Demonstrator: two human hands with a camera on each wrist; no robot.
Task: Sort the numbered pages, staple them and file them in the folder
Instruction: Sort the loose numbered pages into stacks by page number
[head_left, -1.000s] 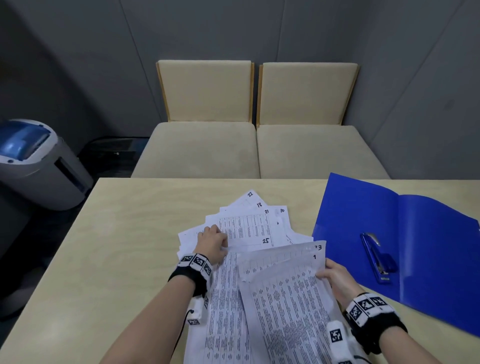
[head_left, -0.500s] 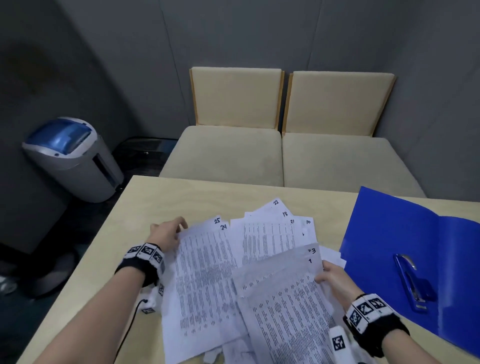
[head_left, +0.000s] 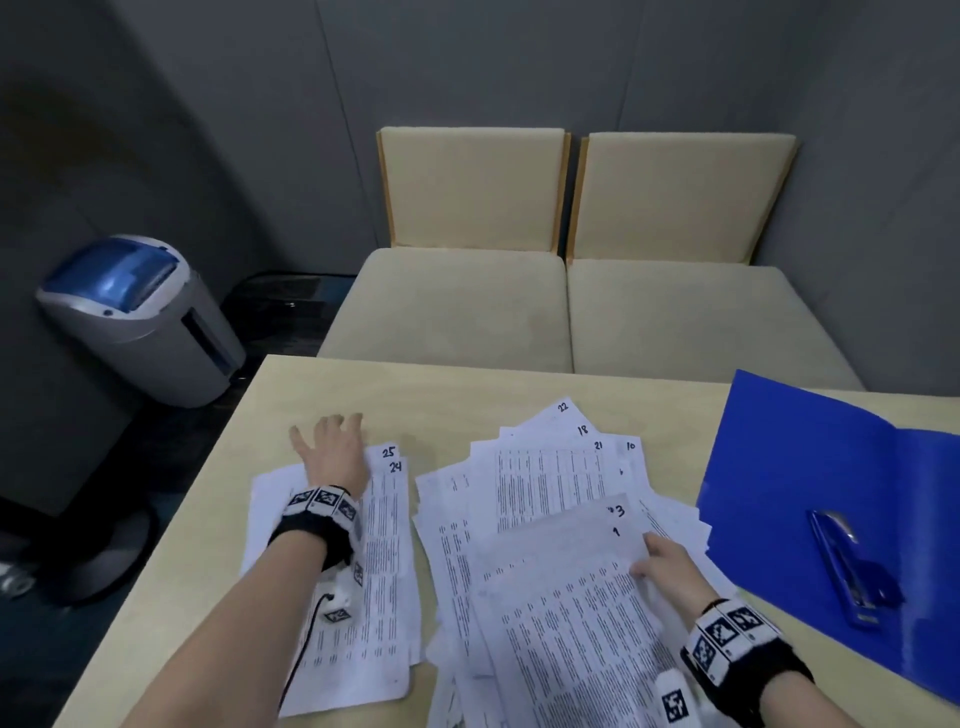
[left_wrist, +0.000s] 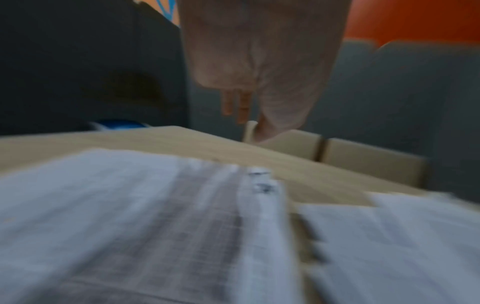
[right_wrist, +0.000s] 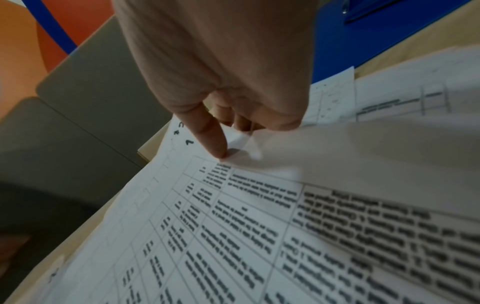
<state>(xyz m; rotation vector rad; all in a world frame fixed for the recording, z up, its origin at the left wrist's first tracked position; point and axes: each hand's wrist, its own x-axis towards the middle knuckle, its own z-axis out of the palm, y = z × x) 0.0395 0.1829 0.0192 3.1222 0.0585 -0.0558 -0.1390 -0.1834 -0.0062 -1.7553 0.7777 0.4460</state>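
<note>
The left hand (head_left: 332, 452) lies at the far end of a small stack of pages (head_left: 374, 571), fingers spread and straight, its grip released; whether the palm presses the paper or hovers just above it cannot be told, and the left wrist view is blurred. This stack sits on the left part of the surface (head_left: 208, 519); the two topmost corners read 25 and 24.

The right hand (head_left: 667, 564) holds page 1 (head_left: 571, 623) near its top right corner. In the right wrist view one fingertip (right_wrist: 218, 150) presses down on the sheet beside the handwritten 1 while the other fingers curl under its lifted edge, so the grip is closed on that page. Page 1 tops a loose, fanned heap of pages (head_left: 545, 478) in the middle of the surface, just apart from the left stack. Visible numbers in the heap are 3, 21, 18, 22 and 10.

To the right an open blue folder (head_left: 779, 467) lies on the surface, its left edge touching or overlapping the heap. A blue stapler (head_left: 844, 566) rests on the folder's inner face.

Two beige chairs (head_left: 467, 260) stand beyond the surface, and a grey bin with a blue lid (head_left: 135, 312) stands on the floor to the left.
</note>
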